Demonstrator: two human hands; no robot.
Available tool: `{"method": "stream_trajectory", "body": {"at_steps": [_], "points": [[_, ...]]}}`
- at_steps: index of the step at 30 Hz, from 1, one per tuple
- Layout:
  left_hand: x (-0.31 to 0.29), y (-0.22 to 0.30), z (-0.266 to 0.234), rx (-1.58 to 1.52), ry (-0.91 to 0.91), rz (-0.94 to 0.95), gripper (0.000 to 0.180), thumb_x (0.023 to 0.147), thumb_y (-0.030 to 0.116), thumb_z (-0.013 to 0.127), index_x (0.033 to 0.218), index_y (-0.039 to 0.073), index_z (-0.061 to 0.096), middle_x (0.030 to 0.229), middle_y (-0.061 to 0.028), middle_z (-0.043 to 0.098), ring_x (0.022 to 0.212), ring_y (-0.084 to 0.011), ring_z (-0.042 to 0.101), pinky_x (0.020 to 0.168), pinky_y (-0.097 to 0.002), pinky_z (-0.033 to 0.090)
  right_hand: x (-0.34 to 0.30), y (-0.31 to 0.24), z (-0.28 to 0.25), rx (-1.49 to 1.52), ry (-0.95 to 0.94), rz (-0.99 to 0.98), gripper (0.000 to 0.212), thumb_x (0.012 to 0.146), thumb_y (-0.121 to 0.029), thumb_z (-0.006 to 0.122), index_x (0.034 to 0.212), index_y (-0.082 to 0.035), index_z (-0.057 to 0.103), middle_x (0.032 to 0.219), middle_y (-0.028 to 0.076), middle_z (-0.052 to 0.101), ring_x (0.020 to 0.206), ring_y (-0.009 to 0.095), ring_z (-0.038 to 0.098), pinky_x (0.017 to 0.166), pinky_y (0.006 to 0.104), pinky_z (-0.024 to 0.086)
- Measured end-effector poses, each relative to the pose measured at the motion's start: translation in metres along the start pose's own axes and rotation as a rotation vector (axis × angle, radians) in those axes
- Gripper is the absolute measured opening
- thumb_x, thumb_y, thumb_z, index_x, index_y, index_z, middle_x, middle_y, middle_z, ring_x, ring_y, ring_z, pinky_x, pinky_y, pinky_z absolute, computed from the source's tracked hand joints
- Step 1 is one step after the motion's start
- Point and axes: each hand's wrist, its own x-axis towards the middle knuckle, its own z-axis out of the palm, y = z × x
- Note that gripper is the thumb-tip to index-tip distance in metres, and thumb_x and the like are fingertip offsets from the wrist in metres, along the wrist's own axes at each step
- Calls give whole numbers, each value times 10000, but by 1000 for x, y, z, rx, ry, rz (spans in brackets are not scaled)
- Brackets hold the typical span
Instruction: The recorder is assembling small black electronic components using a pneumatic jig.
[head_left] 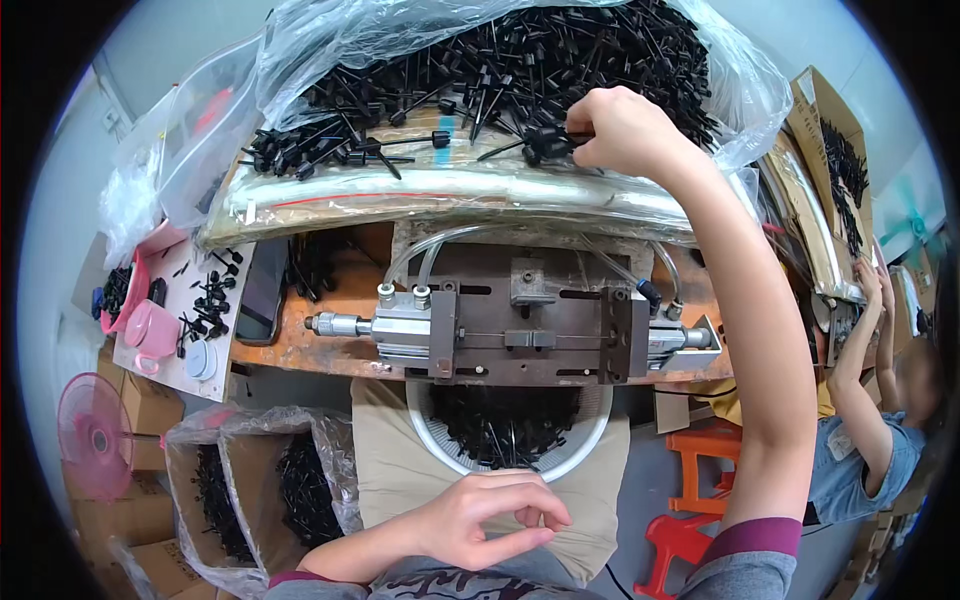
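My right hand reaches to the near edge of a big heap of black plastic parts, each a thin stem with a thicker head. Its fingers are closed around a few black stemmed parts; the fingertips are partly hidden. Low over my lap, my left hand is empty, thumb and index finger apart, the others loosely curled. Just beyond it a white basket holds more of these black parts. Between the hands stands a metal fixture with a pneumatic cylinder at either end.
Clear hoses run behind the fixture. A phone, a pink cup and loose parts lie to the left. Plastic-lined boxes hold parts below. Red stools stand at right, where another person works at a box.
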Motion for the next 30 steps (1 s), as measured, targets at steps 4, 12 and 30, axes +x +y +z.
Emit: {"method": "stream_trajectory", "body": {"at_steps": [4,12,30], "points": [[2,0,0,18,-12,5,181,862,11,642,1043,8,654,914,-79,666,817,-185,627,670,-282,514,4,10,11,-150,184,-133,329,691,-141,717,984,10,711,966,181,692,933,321,666,847,374,534],[-4,-2,-6,62,40,3,192,820,-21,669,1011,-23,675,911,-104,694,716,-181,637,670,-293,502,-4,6,-6,-72,-59,-101,203,656,-65,667,734,95,570,696,227,568,679,326,587,671,402,483],[5,15,-23,227,502,84,224,843,-43,670,1067,-32,665,942,-132,663,778,-132,646,662,-237,539,-64,7,8,939,306,-67,274,891,-306,693,953,-39,688,786,58,688,602,80,545,579,258,454]]}}
